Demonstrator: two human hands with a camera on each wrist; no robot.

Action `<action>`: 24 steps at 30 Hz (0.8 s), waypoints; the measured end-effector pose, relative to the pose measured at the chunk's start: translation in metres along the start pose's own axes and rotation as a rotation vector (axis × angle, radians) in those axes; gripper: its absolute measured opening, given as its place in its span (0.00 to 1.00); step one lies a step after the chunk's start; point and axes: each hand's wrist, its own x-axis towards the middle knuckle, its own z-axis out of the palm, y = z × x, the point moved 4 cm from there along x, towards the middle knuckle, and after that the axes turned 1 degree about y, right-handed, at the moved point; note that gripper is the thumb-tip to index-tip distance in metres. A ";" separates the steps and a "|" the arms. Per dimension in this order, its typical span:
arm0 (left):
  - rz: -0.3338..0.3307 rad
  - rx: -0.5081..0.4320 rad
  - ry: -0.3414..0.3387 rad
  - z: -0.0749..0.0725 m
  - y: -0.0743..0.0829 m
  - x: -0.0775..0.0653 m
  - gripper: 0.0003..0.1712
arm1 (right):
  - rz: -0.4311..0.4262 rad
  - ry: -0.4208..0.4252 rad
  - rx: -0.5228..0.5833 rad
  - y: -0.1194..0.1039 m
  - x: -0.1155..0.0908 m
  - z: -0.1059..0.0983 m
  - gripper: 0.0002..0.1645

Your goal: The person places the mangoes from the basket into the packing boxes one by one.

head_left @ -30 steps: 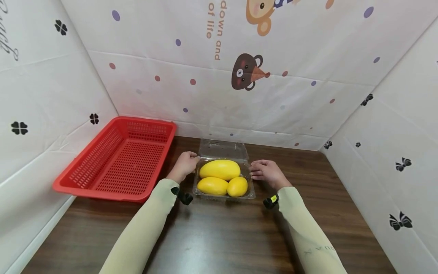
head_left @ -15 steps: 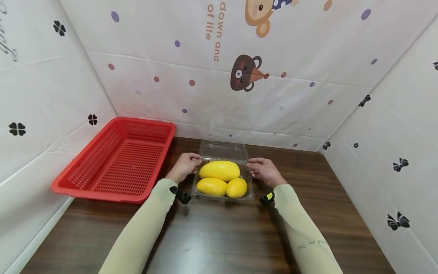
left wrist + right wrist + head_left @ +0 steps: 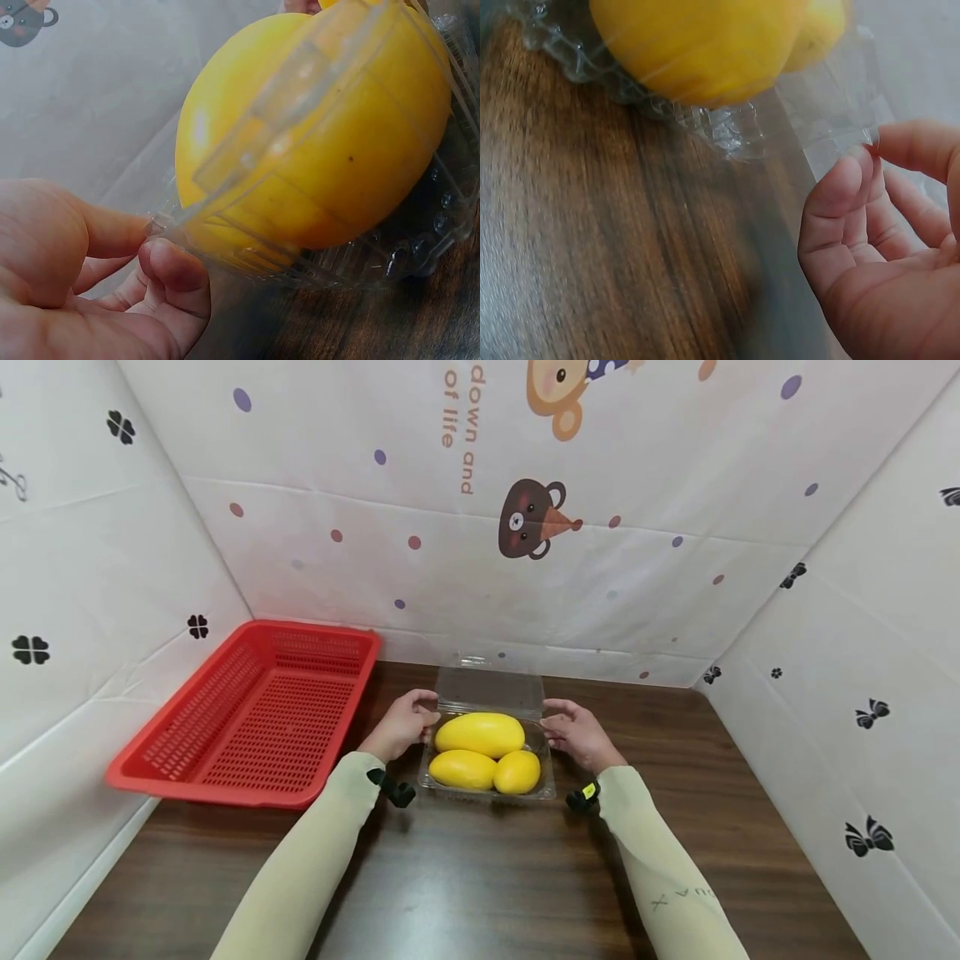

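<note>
A clear plastic clamshell box [image 3: 486, 794] stands on the table before me. In it lie a large yellow mango [image 3: 480, 734] at the back and two smaller ones, a left mango [image 3: 462, 769] and a right mango [image 3: 517, 772], in front. The hinged lid [image 3: 491, 687] is raised at the far side, leaning back. My left hand [image 3: 402, 727] pinches the lid's left edge between thumb and index finger, as the left wrist view shows. On the other side my right hand [image 3: 896, 232] pinches the lid's right edge, its other fingers curled below.
An empty red plastic basket [image 3: 288, 727] stands at the left, near the left hand. Printed white sheeting [image 3: 600, 593] walls off the back and both sides. Bare dark wood table [image 3: 450, 877] lies in front of the box.
The right hand has moved inward to the lid's edge. Between both hands the lid has tilted up a little from its laid-back position. The mangoes stay where they were in the box.
</note>
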 end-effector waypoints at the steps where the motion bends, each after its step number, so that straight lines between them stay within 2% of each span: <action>1: 0.000 -0.009 0.003 0.000 0.000 0.000 0.26 | -0.010 -0.002 -0.001 -0.002 0.000 0.001 0.31; 7: 0.029 0.005 0.015 -0.002 -0.001 0.002 0.25 | -0.038 -0.003 0.028 -0.004 -0.001 0.002 0.31; 12: 0.055 0.031 0.025 -0.003 -0.004 0.005 0.21 | -0.061 0.020 0.041 -0.005 -0.002 0.005 0.22; 18: 0.088 0.004 0.025 -0.004 -0.006 0.004 0.13 | -0.078 0.034 0.062 -0.003 0.000 0.006 0.13; 24: 0.156 0.043 0.048 -0.006 -0.006 0.002 0.07 | -0.075 0.067 -0.016 -0.002 0.002 0.004 0.08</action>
